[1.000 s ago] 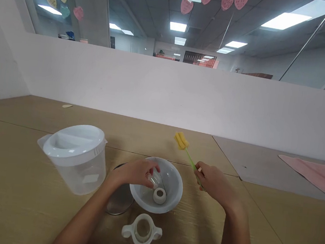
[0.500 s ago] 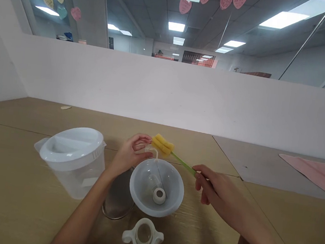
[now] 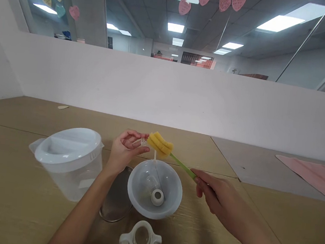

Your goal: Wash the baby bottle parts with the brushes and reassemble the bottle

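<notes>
My left hand [image 3: 124, 149] is raised above the white bowl [image 3: 170, 207] and pinches a small clear straw-like tube [image 3: 145, 143] between its fingertips. My right hand [image 3: 216, 190] grips the green handle of a sponge brush [image 3: 181, 165]; its yellow sponge head [image 3: 160, 143] touches the tube at my left fingertips. Inside the bowl lie a clear bottle part [image 3: 151, 181] and a small white ring [image 3: 157, 196].
A clear pitcher with a white lid [image 3: 67, 158] stands to the left of the bowl. A round metal lid [image 3: 115, 202] lies between them. A white two-handled collar [image 3: 141, 239] sits in front of the bowl. A pink cloth [image 3: 315, 174] lies at the far right.
My left hand lifted the clear tube out of the bowl and raised it. My right hand swung the sponge brush left until its yellow head met the tube.
</notes>
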A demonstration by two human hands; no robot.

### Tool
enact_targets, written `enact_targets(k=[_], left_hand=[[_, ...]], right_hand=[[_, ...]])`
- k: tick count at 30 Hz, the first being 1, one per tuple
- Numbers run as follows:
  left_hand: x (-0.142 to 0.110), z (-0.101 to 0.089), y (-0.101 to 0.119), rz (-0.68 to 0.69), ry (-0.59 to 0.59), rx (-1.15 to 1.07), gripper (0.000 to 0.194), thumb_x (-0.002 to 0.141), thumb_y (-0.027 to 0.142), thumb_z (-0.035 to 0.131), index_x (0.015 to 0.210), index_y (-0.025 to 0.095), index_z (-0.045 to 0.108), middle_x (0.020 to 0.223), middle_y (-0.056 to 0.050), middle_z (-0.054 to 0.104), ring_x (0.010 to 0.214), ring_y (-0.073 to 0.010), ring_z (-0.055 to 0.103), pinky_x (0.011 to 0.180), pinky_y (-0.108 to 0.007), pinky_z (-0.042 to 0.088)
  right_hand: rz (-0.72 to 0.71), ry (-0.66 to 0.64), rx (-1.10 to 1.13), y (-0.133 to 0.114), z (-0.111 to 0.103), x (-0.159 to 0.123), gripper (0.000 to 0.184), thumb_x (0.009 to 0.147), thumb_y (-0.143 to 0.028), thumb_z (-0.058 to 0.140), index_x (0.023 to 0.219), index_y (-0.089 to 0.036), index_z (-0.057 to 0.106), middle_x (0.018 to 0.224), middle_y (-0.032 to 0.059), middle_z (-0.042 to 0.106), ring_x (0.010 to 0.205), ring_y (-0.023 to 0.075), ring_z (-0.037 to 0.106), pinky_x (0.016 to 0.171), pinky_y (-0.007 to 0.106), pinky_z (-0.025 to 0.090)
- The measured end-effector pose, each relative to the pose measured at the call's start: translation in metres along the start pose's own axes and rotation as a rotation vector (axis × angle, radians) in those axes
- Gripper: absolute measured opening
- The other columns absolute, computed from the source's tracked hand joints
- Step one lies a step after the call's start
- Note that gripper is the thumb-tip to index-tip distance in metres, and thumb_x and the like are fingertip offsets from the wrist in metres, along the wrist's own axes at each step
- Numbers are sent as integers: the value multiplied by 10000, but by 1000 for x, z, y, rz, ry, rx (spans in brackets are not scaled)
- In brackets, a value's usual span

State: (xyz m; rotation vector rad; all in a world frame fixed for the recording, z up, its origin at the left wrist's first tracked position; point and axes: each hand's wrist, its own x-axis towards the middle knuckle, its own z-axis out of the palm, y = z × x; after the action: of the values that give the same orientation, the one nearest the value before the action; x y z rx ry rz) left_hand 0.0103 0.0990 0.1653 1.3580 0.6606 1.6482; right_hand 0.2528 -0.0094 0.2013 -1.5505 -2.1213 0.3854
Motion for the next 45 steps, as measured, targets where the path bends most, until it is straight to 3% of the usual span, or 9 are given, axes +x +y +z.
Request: enact_targets(k=[8, 13, 16, 19, 21, 26, 33, 39, 45], left_hand=[[0, 9, -7, -54, -35, -53, 395, 520, 142, 820, 765, 175, 511, 909, -42, 690, 990, -213, 636, 785, -303, 553], [1, 10, -14, -89, -70, -59, 391, 571, 196, 806, 860, 183, 543, 978, -63, 689, 973, -218, 640, 756, -301, 549], [0, 10, -13, -124, -123, -42, 437, 598, 201, 796, 965, 194, 559, 997, -64, 682, 1000, -220, 630, 771, -287, 539], [-1, 10, -13, -134, -147, -41, 483, 622, 205, 783, 1048, 218, 554, 1074, -59, 651, 992, -196, 628, 758, -248, 535], [-1, 11, -15, -142, -155, -46, 487, 644, 222, 768, 1078, 228, 547, 1116, -61, 627, 976, -183, 630, 744, -230, 535], [0, 11, -22, -147, -148, -41, 511, 662, 267, 756, 1118, 228, 529, 1182, -93, 596, 1036, -208, 607, 747, -223, 533], [-3, 16, -15, -82, -93, -109, 526, 672, 257, 751, 1142, 247, 515, 1275, -91, 532, 1149, -247, 544, 895, -338, 519], [-8, 23, -8, -33, -79, -41, 471, 657, 216, 752, 1067, 238, 523, 1264, -86, 522, 1147, -243, 545, 807, -276, 551], [-9, 26, -8, 45, -52, -16, 443, 659, 216, 748, 1042, 227, 524, 1189, -77, 561, 1065, -210, 598, 847, -290, 538]], right_hand=[[31, 64, -118, 10, -3, -6, 353, 914, -334, 282, 851, -238, 617, 575, -7, 554, 474, 134, 505, 485, 224, 389], [280, 274, -308, 31, -1, -7, 335, 878, -333, 323, 892, -239, 644, 627, 42, 610, 498, 176, 543, 431, 245, 343], [219, 341, -262, 27, -4, -9, 368, 881, -341, 307, 933, -216, 650, 587, 35, 578, 470, 162, 509, 436, 247, 358], [42, 261, -130, 11, -7, -14, 390, 905, -359, 295, 983, -220, 650, 588, 18, 561, 462, 136, 484, 451, 231, 387], [9, 204, -103, 1, -9, -17, 385, 917, -347, 297, 1012, -227, 650, 597, 14, 562, 463, 131, 481, 455, 227, 398], [51, 188, -120, -2, -11, -16, 373, 922, -336, 305, 1021, -240, 652, 628, 15, 588, 458, 127, 490, 446, 225, 404], [90, 235, -155, 16, -6, -11, 401, 908, -354, 293, 958, -234, 672, 552, 11, 556, 462, 145, 503, 467, 237, 406], [28, 152, -45, 1, -14, -19, 377, 916, -372, 326, 993, -229, 666, 595, 1, 562, 478, 125, 493, 452, 222, 390], [19, 102, 41, -1, -17, -19, 372, 921, -373, 332, 986, -228, 668, 573, -16, 527, 504, 120, 496, 464, 214, 401]])
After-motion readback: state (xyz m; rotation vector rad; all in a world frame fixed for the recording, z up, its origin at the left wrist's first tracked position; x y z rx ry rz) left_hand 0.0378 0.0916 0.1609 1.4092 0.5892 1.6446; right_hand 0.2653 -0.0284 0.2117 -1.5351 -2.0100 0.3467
